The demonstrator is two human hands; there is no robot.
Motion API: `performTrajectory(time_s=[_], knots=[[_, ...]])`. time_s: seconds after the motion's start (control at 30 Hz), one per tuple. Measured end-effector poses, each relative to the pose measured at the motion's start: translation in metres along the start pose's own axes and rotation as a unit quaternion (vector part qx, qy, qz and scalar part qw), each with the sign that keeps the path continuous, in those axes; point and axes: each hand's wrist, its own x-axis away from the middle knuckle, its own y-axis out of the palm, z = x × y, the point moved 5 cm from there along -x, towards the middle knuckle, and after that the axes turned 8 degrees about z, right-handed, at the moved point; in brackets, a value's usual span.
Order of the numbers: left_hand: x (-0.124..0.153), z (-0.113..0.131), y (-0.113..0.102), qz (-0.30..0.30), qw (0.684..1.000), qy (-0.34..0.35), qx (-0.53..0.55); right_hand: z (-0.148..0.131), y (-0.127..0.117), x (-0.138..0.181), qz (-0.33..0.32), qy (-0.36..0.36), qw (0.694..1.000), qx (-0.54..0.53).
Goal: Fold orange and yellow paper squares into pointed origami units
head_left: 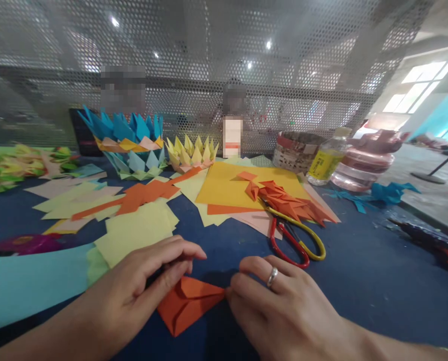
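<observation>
A small orange paper (pixel 194 298), folded to a point with creased flaps, lies just above the blue tabletop at the front. My right hand (pixel 280 296), with a ring on one finger, is closed and pinches the paper's right tip. On the other side, my left hand (pixel 145 281) has its thumb and fingers drawn together at the paper's upper left edge; its fingertips partly hide that corner. Beyond my right hand rest scissors (pixel 291 238) with red and yellow handles. Their blades lie by a pile of folded orange pieces (pixel 291 200).
Yellow sheets (pixel 224 185) and pale green squares (pixel 137 230) spread behind my hands. A blue paper crown-like piece (pixel 130 130) and a yellow one (pixel 192 150) stand at the back. At right are a bottle (pixel 323 163), a pink jug (pixel 363 165) and a glue gun (pixel 427 240).
</observation>
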Motion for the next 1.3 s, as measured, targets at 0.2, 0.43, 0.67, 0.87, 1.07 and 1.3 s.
performTrajectory(time_s=[0.2,0.43,0.67,0.87,1.07,1.3], knots=[[-0.003,0.008,0.000,-0.067,0.994,0.076,0.050,0.004,0.004,-0.002,-0.057,0.022,0.997,0.043],[0.009,0.020,0.010,-0.075,0.988,0.115,0.065,0.007,0.007,-0.003,-0.101,0.050,0.993,0.032],[0.019,0.030,0.007,-0.040,0.993,0.107,-0.031,0.008,0.003,-0.005,-0.043,0.070,0.996,-0.022],[0.029,0.020,0.012,-0.055,0.993,0.104,0.000,0.001,-0.006,-0.004,0.054,0.039,0.996,-0.058],[0.028,0.022,0.008,-0.029,0.991,0.105,-0.080,0.002,-0.004,-0.004,0.000,0.052,0.997,-0.058],[0.013,0.029,0.014,-0.022,0.985,0.173,0.003,0.003,0.005,-0.002,0.023,0.052,0.998,-0.039]])
